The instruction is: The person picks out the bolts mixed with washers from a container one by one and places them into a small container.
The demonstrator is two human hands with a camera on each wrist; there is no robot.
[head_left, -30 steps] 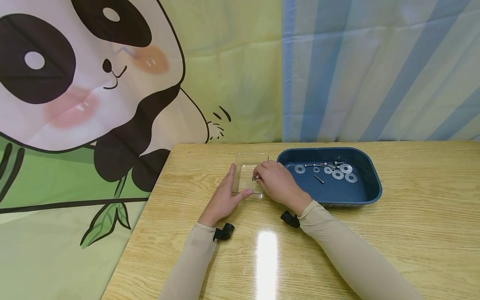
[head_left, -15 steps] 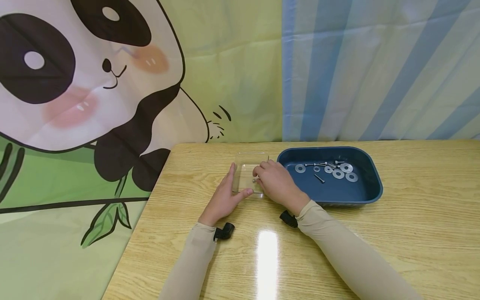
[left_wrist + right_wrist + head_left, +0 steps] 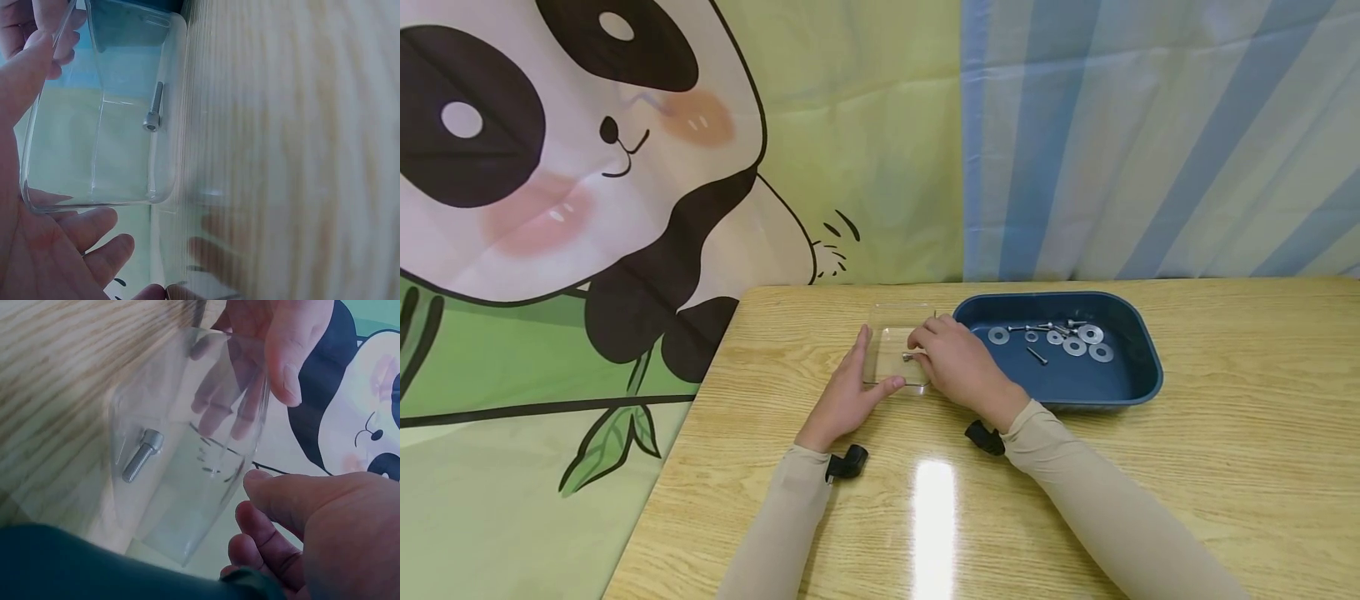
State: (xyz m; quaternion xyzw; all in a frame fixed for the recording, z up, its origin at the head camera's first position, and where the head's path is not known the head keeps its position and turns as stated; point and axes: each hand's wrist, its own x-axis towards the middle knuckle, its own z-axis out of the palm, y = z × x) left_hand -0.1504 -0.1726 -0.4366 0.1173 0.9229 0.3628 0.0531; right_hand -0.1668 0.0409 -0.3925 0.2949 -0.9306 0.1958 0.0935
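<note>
Silver bolt (image 3: 143,456): lies on the floor of the clear box (image 3: 887,343); probably dense, hard, slick-headed; I'd pinch the threaded shank.
Box walls: thin, glossy, rounded corners; likely light, stiff, crackable; steady by opposite sides.
My left hand (image 3: 847,396): fingers straight along the box's side.
My right hand (image 3: 958,362): fingers loose by the rim, holding nothing.
Blue tray (image 3: 1097,385): flat washers (image 3: 1074,346), more bolts (image 3: 1037,356).
</note>
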